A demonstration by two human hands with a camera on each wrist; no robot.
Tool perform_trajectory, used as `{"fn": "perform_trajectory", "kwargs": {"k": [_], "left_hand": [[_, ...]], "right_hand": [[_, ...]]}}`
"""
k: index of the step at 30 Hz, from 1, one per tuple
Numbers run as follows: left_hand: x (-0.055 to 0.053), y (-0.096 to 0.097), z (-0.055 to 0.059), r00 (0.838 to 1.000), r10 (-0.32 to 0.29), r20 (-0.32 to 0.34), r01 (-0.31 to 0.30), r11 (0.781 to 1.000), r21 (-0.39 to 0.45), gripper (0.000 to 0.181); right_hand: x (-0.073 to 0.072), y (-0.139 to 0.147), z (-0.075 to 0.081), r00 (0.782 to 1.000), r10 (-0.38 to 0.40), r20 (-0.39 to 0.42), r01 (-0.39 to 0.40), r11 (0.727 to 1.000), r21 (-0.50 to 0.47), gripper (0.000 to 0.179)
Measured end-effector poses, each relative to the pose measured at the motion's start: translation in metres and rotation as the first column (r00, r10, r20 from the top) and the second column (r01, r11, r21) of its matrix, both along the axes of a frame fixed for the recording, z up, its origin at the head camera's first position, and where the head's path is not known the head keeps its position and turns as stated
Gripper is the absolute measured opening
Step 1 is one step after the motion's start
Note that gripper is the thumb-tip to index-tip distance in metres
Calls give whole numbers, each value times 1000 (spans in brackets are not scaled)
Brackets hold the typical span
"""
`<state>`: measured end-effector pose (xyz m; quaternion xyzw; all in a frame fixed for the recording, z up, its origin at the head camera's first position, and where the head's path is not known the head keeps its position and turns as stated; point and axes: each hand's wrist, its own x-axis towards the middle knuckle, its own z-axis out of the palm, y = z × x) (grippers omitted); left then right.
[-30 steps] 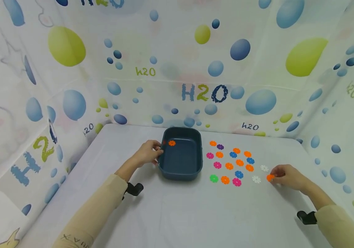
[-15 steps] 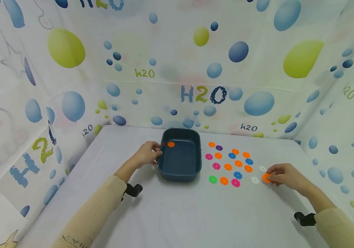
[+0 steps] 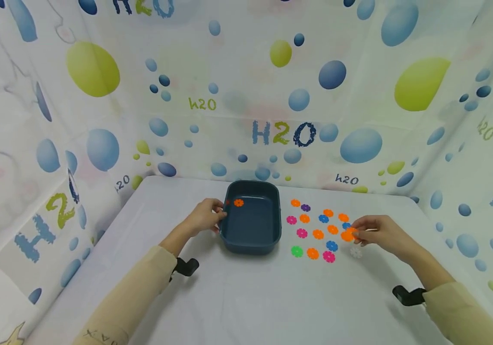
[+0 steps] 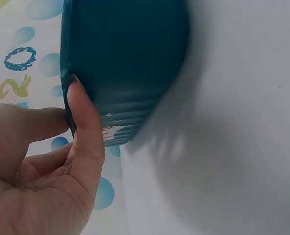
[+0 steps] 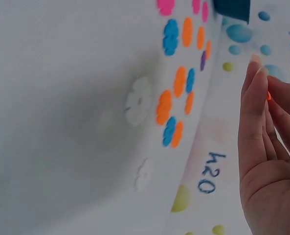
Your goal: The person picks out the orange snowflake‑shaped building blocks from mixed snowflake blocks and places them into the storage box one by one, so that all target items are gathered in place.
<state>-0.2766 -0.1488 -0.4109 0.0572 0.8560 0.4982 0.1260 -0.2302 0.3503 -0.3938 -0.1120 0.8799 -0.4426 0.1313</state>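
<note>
My left hand (image 3: pixel 205 215) grips the left rim of a dark blue rectangular bin (image 3: pixel 251 248), thumb on one side of the wall and fingers on the other. One orange flower-shaped disc (image 3: pixel 239 203) lies inside the bin near its back left. Over the right part of the table, my right hand (image 3: pixel 384 234) pinches another orange flower disc (image 3: pixel 347 234) between thumb and fingertips. In the right wrist view only a sliver of that held orange disc (image 5: pixel 268 96) shows behind the thumb. A white flower disc (image 3: pixel 356 252) lies below this hand; a second white disc (image 5: pixel 144 174) is hidden from the head view.
Between bin and right hand, several flower discs lie spread on the white tablecloth (image 3: pixel 246 297): orange, blue, pink, a purple one (image 3: pixel 305 208) and a green one (image 3: pixel 297 251). A patterned curtain (image 3: pixel 238 105) hangs behind and at both sides.
My right hand has lifted the orange disc and carried it left and toward the back, over the other discs. The left hand keeps its grip on the bin.
</note>
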Motion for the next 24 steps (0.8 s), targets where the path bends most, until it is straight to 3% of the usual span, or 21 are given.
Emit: {"fn": "perform_trajectory", "kwargs": {"k": [6, 16, 24], "left_hand": [[2, 0, -4, 1000, -9, -7, 9, 1000, 6, 39], [2, 0, -1, 999, -20, -30, 21, 1000, 19, 40], [2, -1, 1, 1000, -26, -14, 26, 999, 22, 42]], "right_hand": [[-3, -17, 10, 999, 31, -35, -32, 999, -25, 39], [-19, -51, 34, 996, 39, -80, -42, 998, -38, 33], [-33, -103, 39, 990, 104, -98, -112, 991, -76, 27]]}}
